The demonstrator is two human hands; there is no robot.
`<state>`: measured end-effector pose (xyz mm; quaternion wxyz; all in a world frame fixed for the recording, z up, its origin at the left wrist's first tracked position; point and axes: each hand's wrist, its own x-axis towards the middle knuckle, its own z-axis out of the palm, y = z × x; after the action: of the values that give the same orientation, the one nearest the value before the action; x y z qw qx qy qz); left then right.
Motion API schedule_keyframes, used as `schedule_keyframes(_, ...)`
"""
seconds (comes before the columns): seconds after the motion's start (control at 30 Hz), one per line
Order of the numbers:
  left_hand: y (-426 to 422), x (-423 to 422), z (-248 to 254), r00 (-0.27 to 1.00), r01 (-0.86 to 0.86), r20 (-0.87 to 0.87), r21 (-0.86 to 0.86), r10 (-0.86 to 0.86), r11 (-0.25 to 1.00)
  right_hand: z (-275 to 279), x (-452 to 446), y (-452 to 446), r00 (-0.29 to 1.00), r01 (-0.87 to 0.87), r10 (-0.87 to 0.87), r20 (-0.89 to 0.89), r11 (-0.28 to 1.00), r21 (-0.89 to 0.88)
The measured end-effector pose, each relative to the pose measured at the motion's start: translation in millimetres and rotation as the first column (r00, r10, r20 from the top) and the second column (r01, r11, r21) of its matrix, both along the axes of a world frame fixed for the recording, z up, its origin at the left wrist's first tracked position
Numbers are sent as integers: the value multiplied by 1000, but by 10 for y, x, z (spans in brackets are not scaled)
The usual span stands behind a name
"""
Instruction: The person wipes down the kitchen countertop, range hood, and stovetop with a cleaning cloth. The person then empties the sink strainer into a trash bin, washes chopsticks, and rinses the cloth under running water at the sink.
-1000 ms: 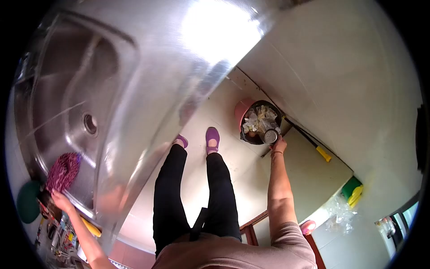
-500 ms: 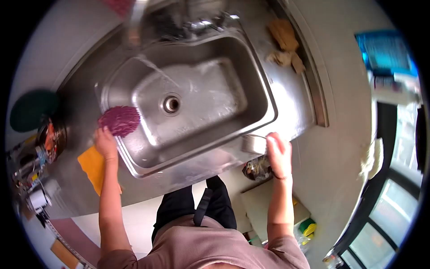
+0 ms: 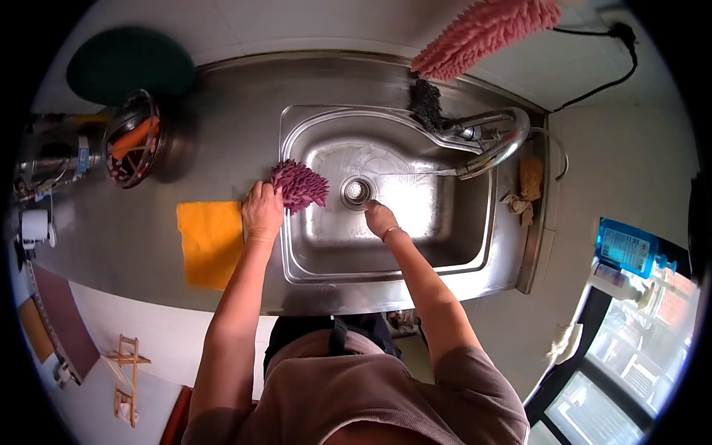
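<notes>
My left hand is closed on the edge of a purple chenille cleaning mitt, which hangs over the left rim of the sink. Its wrist rests beside a yellow cloth on the counter. Inside the basin my right hand reaches down with curled fingers to the lower right rim of the perforated drain strainer, which sits in the drain. Those fingertips are partly hidden. A thin stream of water runs from the curved faucet into the basin.
A metal basket with orange-handled tools and a dark green round board stand at the left. Behind the sink are a black scrubber and a pink chenille duster. Brown cloths lie right of the faucet.
My right hand has moved from the sink's front right edge, carrying the metal strainer, to the drain, where the strainer now sits. My left hand keeps the purple mitt. The view has turned.
</notes>
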<state>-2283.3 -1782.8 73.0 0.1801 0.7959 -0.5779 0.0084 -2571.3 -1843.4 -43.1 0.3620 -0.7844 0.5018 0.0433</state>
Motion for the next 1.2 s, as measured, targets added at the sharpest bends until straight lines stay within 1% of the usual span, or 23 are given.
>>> schedule_keyframes(0.17, -12, 11, 19, 998, 24, -53, 31, -22, 999, 458, -383, 176, 985, 148, -153, 76, 986, 71)
schedule_keyframes(0.23, -13, -18, 37, 998, 14, -66, 47, -11, 999, 503, -515, 259, 974, 184, -186, 131, 983, 27)
schedule_keyframes(0.3, -56, -68, 51, 993, -71, -88, 60, 77, 996, 625, -585, 290, 959, 250, -259, 115, 964, 91)
schedule_keyframes(0.33, -81, -129, 0, 984, -108, -142, -29, 103, 994, 666, -605, 289, 961, 241, -250, 121, 967, 85)
schedule_keyframes(0.37, -60, -267, 44, 984, -119, -139, -34, 113, 992, 681, -628, 301, 937, 262, -297, 182, 946, 189)
schedule_keyframes(0.4, -83, -467, 114, 944, -135, -310, -45, 115, 990, 726, -634, 291, 909, 270, -344, 237, 917, 294)
schedule_keyframes(0.43, -120, -637, 190, 877, -151, -469, -58, 107, 987, 772, -639, 262, 911, 255, -329, 248, 923, 288)
schedule_keyframes(0.5, -111, -929, 200, 761, -225, -632, -44, 147, 973, 875, -633, 227, 894, 214, -332, 300, 906, 366)
schedule_keyframes(0.53, -104, -1056, 213, 700, -243, -700, -42, 145, 969, 836, -622, 175, 873, 216, -382, 302, 859, 464)
schedule_keyframes(0.57, -92, -1155, 76, 631, -251, -764, -37, 135, 967, 946, -583, 123, 872, 208, -376, 312, 863, 461)
schedule_keyframes(0.63, -73, -1352, 35, 407, -223, -909, -5, 88, 975, 1434, -430, 27, 669, 323, -700, 249, 576, 751)
schedule_keyframes(0.67, -64, -1458, 136, 412, -228, -907, -7, 90, 974, 1547, -390, -27, 606, 316, -761, 232, 498, 807)
schedule_keyframes(0.7, -74, -1585, 317, 258, -229, -962, 23, 84, 973, 1485, -418, -133, 610, 306, -756, 238, 502, 809)
schedule_keyframes(0.73, -72, -1701, 495, 96, -225, -992, 56, 79, 973, 1406, -443, -238, 560, 188, -803, 203, 362, 913)
schedule_keyframes(0.77, -56, -1777, 603, -7, -193, -995, 95, 96, 977, 1341, -466, -323, 515, 56, -843, 152, 210, 976)
schedule_keyframes(0.8, -78, -1868, 671, -39, -202, -995, 97, 91, 974, 1314, -496, -394, 517, 3, -841, 159, 188, 982)
schedule_keyframes(0.83, -90, -1932, 729, -72, -212, -993, 103, 89, 972, 1281, -518, -464, 472, 33, -873, 122, 156, 987)
schedule_keyframes(0.9, -124, -1925, 808, -106, -189, -988, 132, 114, 973, 1135, -506, -557, 454, 51, -842, 293, 353, 934)
schedule_keyframes(0.97, -184, -1886, 817, -193, -206, -976, 142, 102, 968, 1043, -529, -739, 499, 154, -812, 304, 428, 890)
schedule_keyframes(1.03, -272, -1681, 587, -193, -126, -967, 193, 167, 973, 857, -525, -966, 503, 175, -783, 367, 508, 843)
schedule_keyframes(1.1, -378, -1535, 576, -75, -50, -952, 299, 295, 953, 1107, -426, -1115, 361, 376, -858, 364, 492, 786)
schedule_keyframes(1.17, -458, -1438, 630, -10, 2, -940, 341, 341, 940, 863, -415, -1346, 250, 242, -882, 400, 457, 856)
schedule_keyframes(1.2, -498, -1419, 690, -22, 17, -940, 341, 342, 940, 977, -394, -1314, 207, 196, -901, 381, 420, 886)
